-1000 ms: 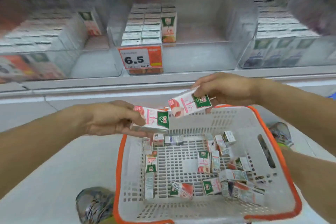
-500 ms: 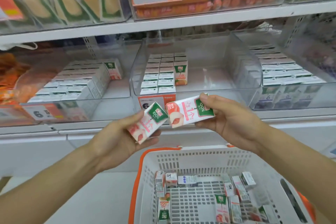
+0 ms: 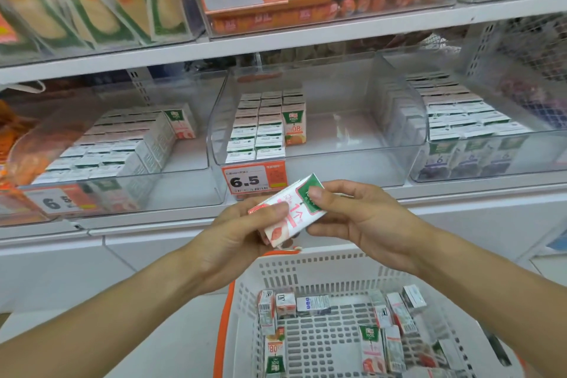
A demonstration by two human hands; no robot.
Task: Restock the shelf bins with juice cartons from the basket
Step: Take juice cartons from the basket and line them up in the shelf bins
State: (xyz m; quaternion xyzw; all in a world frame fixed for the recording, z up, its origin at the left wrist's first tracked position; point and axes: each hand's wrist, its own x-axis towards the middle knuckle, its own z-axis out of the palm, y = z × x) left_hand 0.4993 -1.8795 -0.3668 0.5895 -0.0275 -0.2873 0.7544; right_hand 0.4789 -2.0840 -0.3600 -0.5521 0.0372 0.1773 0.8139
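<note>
My left hand (image 3: 236, 233) and my right hand (image 3: 352, 218) both hold pink-and-white juice cartons (image 3: 290, 212) pressed together in front of the shelf, above the basket. The top carton shows a green label; a second one lies mostly hidden beneath it. The white basket (image 3: 322, 267) with an orange rim sits below, with several loose cartons (image 3: 372, 350) on its floor. Three clear shelf bins hold cartons: the left bin (image 3: 184, 190), the middle bin (image 3: 352, 169) with rows only on its left side, and the right bin (image 3: 491, 169).
A price tag reading 6.5 (image 3: 254, 178) hangs on the middle bin's front. The shelf above (image 3: 276, 46) carries clear bins of sausages and packaged corn. White floor lies left of the basket.
The two cartons, held apart a second ago low over the basket, have been raised and brought together into one stack between both hands. The view tilted up to the shelf.
</note>
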